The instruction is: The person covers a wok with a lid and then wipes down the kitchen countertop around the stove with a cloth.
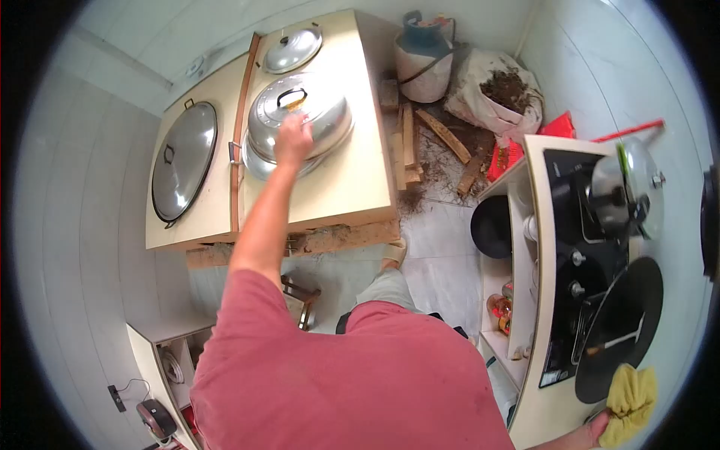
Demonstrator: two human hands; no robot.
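My left hand (293,140) is over the front of a shiny domed metal lid (330,112), just short of its black handle (292,97). Its fingers look loosely stretched toward the handle and do not wrap round it; they are slightly blurred. The dome sits on a wider metal rim (259,166) set into the pale stove top (345,191). Down at the lower right, my right hand (598,429) is closed on a crumpled yellow cloth (630,405), which hides most of the fingers. It is beside a black wok (622,330) with a brush (616,337) in it.
A large flat lid (184,165) and a small lid (293,51) are on the stove top. Firewood (442,136), a gas cylinder (424,56) and a white sack (487,75) stand behind. At right, a pressure cooker (622,184) rests on the gas hob (570,277). A small stool (300,302) stands below.
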